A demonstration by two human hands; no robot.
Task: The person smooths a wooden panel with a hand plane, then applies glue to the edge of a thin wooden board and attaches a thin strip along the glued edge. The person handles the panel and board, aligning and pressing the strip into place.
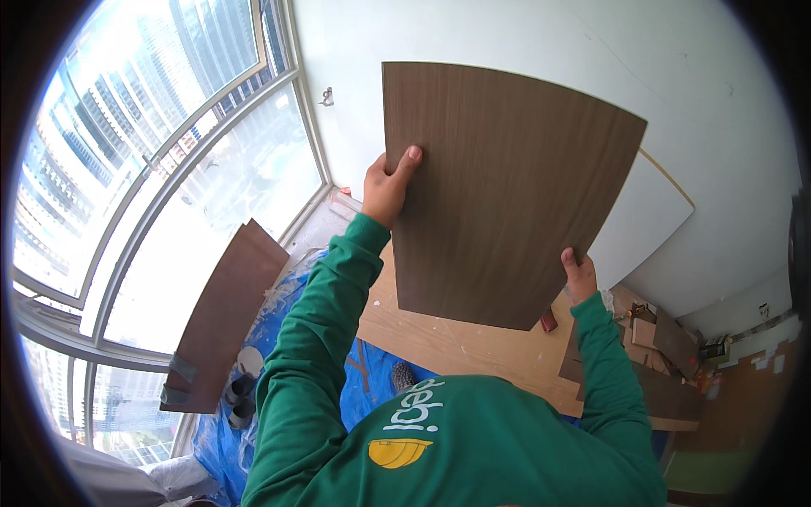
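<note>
Holding the panel (498, 194) two-handed, up in front of the chest, over the table (473, 348) as seen from above. Left hand (389, 188) grips the left edge, thumb on the face; right hand (581, 277) grips the right edge near the lower corner, thumb also on the face. Other fingers go behind, mostly hidden, so their spread can't be told.

Progress, my read: lifting done, placing not done; the panel isn't set down or fixed anywhere. Can't tell if the bottom edge clears the table. White board (646, 215) stands by the wall, brown board (224, 321) by the window; neither is in hand.

Orientation: broad brown face toward the wearer, grain running roughly up-down. Long axis probably follows the grain, top end toward the wall (524, 34), bottom end toward the body. Top edge looks wider, possibly tilt or lens bend.
</note>
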